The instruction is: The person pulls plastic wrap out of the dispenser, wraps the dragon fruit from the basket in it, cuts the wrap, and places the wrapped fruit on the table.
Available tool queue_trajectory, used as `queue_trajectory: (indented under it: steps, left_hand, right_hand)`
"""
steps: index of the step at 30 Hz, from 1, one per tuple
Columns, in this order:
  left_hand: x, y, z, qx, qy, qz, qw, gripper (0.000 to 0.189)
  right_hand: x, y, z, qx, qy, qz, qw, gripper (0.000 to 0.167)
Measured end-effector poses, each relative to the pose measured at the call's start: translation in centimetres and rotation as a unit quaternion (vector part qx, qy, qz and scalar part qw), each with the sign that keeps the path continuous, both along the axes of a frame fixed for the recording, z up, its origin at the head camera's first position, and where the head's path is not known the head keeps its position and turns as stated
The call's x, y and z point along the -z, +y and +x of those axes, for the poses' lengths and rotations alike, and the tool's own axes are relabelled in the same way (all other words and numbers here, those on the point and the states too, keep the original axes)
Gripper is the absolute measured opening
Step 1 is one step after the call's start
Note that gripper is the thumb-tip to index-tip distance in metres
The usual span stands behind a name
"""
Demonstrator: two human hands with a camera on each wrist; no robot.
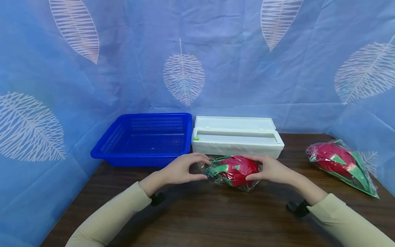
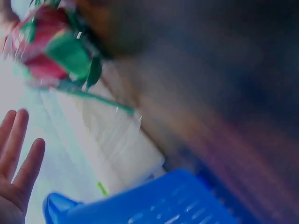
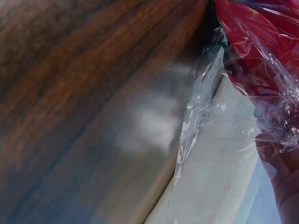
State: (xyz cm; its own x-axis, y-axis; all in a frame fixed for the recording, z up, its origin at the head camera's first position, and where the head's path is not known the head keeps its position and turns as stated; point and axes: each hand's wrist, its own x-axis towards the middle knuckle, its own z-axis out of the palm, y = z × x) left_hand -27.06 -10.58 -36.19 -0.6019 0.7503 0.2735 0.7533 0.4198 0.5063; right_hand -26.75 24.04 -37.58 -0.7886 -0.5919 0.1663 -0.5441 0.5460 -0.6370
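A red dragon fruit with green leaf tips (image 1: 237, 169), wrapped in clear plastic film, lies between the two hands in the head view. My right hand (image 1: 273, 169) grips its right end, thumb at the front and fingers behind. At the leafy end is my left hand (image 1: 182, 170), its thumb and fingers spread apart around the loose film. The left wrist view shows the left hand's fingers (image 2: 30, 168) straight and apart from the fruit (image 2: 51, 51). Crinkled film (image 3: 201, 102) hangs off the fruit in the right wrist view, with a finger (image 3: 275, 163) against the wrap.
Behind the hands stands a white film dispenser (image 1: 237, 148) with its lid up and a small green piece at its left. A blue plastic basket (image 1: 142, 161) is left of it. Another wrapped dragon fruit (image 1: 334, 159) lies at the table's (image 1: 216, 219) right.
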Motion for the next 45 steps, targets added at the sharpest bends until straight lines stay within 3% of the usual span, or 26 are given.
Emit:
queue_trajectory:
  steps: [5,10,12,18,23,28,34,41,45]
  left_hand:
    - [1.2,0.7,0.5,0.001,0.027,-0.022,0.9994,0.043]
    - [1.7,1.6,-0.3,0.033,0.054,0.005,0.998,0.02]
    - [1.5,1.8,-0.7,0.042,0.058,0.025,0.9971,0.013]
    - [0.7,2.2,-2.1,0.031,0.09,0.082,0.9922,0.011]
    - [0.0,3.4,-3.1,0.02,0.105,0.073,0.9916,0.01]
    - [0.0,4.8,-3.8,-0.005,0.092,0.043,0.9949,0.014]
    - [0.6,6.1,-4.2,0.004,0.073,0.001,0.9973,0.021]
    - [0.9,6.4,-5.1,0.01,-0.001,0.011,0.9999,0.022]
    - [1.1,6.5,-5.7,-0.016,-0.038,0.001,0.9991,0.023]
  right_hand:
    - [-0.1,0.1,0.0,0.002,0.001,0.003,1.0,0.078]
    - [-0.1,0.1,-0.1,0.001,0.001,0.01,1.0,0.076]
    - [-0.1,0.1,-0.2,-0.001,0.0,0.01,1.0,0.075]
    - [-0.2,0.2,-0.4,-0.019,-0.02,-0.005,0.9996,0.075]
    - [0.1,0.8,-0.9,-0.027,-0.031,-0.026,0.9988,0.07]
    - [0.8,1.8,-1.4,-0.02,-0.052,-0.031,0.998,0.067]
    - [1.6,2.5,-1.5,-0.017,-0.084,-0.028,0.9959,0.065]
    - [1.3,2.6,-2.1,-0.021,-0.096,-0.025,0.9948,0.063]
    - [1.1,2.6,-2.7,-0.019,-0.117,-0.026,0.9926,0.063]
